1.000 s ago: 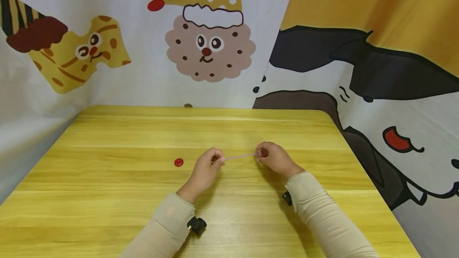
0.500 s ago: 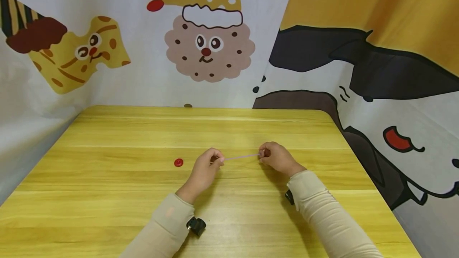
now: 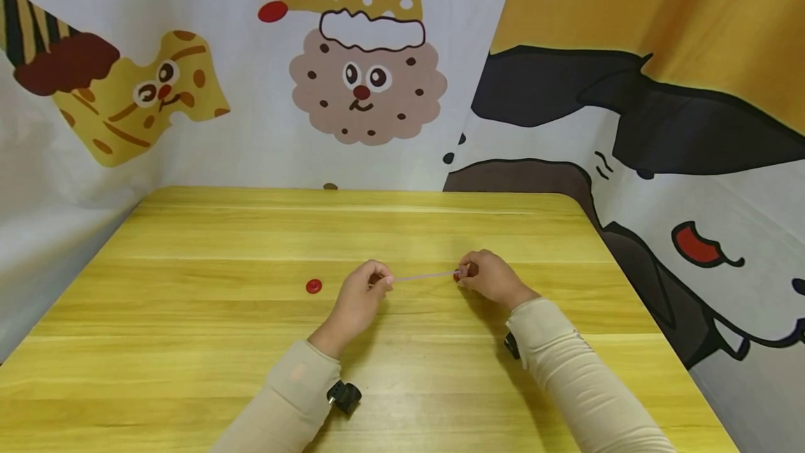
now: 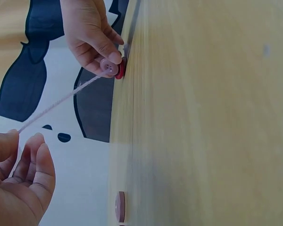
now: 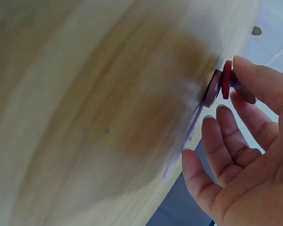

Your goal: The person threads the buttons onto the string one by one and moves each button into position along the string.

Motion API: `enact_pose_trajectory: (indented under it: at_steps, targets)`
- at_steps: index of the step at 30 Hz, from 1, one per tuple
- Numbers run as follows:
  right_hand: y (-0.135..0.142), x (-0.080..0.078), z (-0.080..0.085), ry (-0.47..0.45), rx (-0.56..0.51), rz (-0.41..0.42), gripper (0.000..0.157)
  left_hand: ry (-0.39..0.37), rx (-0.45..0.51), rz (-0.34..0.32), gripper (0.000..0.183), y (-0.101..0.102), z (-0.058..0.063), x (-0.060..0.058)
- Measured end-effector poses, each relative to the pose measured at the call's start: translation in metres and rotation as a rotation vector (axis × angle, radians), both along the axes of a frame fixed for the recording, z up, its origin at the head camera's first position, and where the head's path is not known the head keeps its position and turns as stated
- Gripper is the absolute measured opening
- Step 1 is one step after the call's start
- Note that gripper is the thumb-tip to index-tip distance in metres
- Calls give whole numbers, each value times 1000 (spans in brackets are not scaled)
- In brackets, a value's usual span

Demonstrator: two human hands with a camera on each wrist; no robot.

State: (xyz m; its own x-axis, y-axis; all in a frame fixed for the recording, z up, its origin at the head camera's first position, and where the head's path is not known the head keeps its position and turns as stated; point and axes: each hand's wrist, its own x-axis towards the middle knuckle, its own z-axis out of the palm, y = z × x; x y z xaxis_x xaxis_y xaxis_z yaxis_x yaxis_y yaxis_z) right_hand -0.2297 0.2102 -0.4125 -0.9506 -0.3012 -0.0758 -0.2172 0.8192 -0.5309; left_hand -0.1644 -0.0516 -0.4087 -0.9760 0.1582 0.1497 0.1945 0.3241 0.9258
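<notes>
Step in hand: seemingly threading, with a fuzzy pale lilac cord (image 4: 61,100) drawn straight.
Next move: probably calls for steady tension and a light touch, so nothing slips or snags.
Left hand (image 3: 360,299): thumb and forefinger pinch the cord; the other fingers bend loosely.
Right hand (image 3: 495,279): thumb and fingertips nip a small stack of round mauve and red buttons (image 5: 227,79); the other fingers curve loosely, apart from it.
Stack's place: at the right hand's fingertips, across from the left hand; the cord meets the face of a four-holed mauve button (image 4: 108,67), though how many it passes through cannot be told.
Loose red button (image 3: 314,286): flat on the wood-grain bench (image 3: 157,313), left of the left hand.
</notes>
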Motion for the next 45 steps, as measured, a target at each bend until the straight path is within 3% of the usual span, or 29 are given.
enact_pose_trajectory:
  at_steps: [33, 45]
  targets:
    - [6, -2, -2, -6, 85, 25, 29, -40, 20, 3, 6, 2, 4, 2]
    - [2, 3, 4, -21, 80, 4, 40, -24, 19, 3, 9, 3, 3, 2]
